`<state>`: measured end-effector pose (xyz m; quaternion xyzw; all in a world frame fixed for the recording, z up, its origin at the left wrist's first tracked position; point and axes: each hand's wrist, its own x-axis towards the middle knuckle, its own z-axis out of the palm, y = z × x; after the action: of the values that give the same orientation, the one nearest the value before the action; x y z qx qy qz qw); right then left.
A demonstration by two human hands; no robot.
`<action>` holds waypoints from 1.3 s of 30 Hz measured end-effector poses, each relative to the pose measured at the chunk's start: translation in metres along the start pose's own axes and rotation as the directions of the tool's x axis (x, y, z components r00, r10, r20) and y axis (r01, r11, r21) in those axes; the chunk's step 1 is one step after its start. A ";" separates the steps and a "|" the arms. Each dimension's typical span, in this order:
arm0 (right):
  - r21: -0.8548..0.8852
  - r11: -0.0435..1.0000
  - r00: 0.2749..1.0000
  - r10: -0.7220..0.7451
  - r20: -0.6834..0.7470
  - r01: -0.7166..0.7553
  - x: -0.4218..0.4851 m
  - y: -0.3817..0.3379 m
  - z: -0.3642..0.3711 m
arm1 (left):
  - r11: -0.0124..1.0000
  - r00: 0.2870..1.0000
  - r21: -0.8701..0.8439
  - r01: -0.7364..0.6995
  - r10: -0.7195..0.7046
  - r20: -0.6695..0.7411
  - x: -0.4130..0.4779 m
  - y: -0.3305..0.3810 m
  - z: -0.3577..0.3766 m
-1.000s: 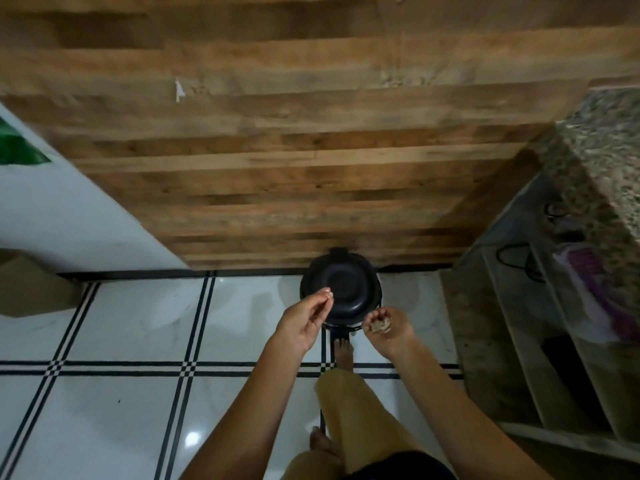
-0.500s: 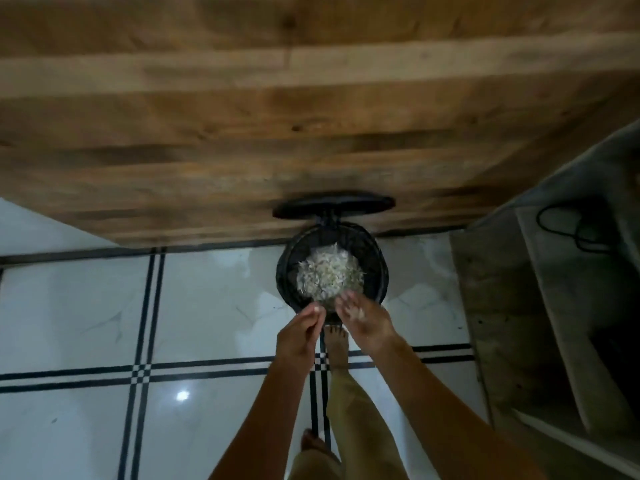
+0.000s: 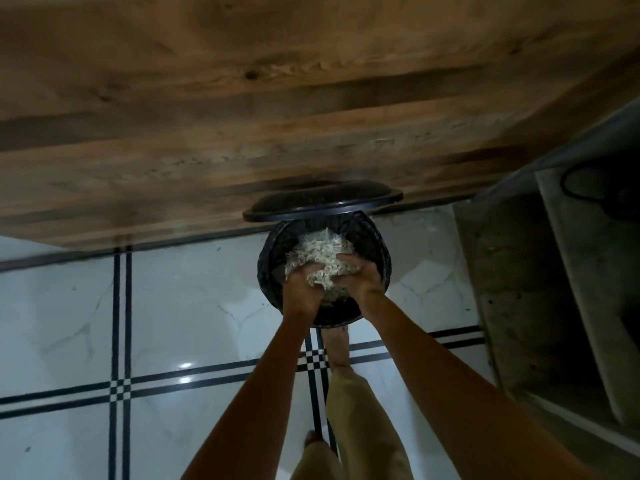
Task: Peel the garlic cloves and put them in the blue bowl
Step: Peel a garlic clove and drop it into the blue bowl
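A black pedal bin stands on the floor with its lid raised against the wooden wall. Pale garlic peels fill it. Over its opening, my left hand and my right hand are held close together. Their curled fingers hold a clump of garlic peels between them. No blue bowl and no garlic cloves are in view.
A wooden plank wall rises behind the bin. White floor tiles with black lines lie to the left. A concrete shelf unit stands at the right. My foot is on the bin's pedal side.
The bin lid went from closed to raised. Both hands moved forward from in front of the bin to over its opening. The camera moved closer.
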<state>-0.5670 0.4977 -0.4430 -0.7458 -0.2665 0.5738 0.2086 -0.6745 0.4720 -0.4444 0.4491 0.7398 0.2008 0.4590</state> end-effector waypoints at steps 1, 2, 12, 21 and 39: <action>-0.137 0.990 0.999 -0.033 0.021 0.035 -0.009 -0.004 -0.003 | 1.000 0.994 0.024 0.014 -0.016 0.104 0.000 0.001 -0.004; -0.255 0.965 0.998 -0.058 0.030 0.064 -0.016 -0.005 -0.006 | 0.999 0.987 0.007 0.053 -0.054 0.148 -0.004 0.005 -0.009; 0.183 0.983 0.992 -0.039 0.123 0.016 -0.243 -0.046 -0.115 | 0.991 0.912 -0.120 0.060 -0.006 0.410 -0.180 0.136 -0.090; 0.439 0.845 0.904 -0.113 -0.412 0.306 -0.457 0.022 -0.341 | 0.946 0.637 -0.139 -0.293 0.302 0.709 -0.395 0.312 0.033; 0.158 0.967 0.179 0.195 -0.964 -0.200 -0.633 0.356 -0.654 | 0.036 0.081 0.074 -0.997 0.563 0.823 -0.670 0.372 0.424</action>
<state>-0.0050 -0.1834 -0.0243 -0.9675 0.0211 -0.0012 0.2521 -0.0143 0.0465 -0.0569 0.9581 0.1358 0.0092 0.2520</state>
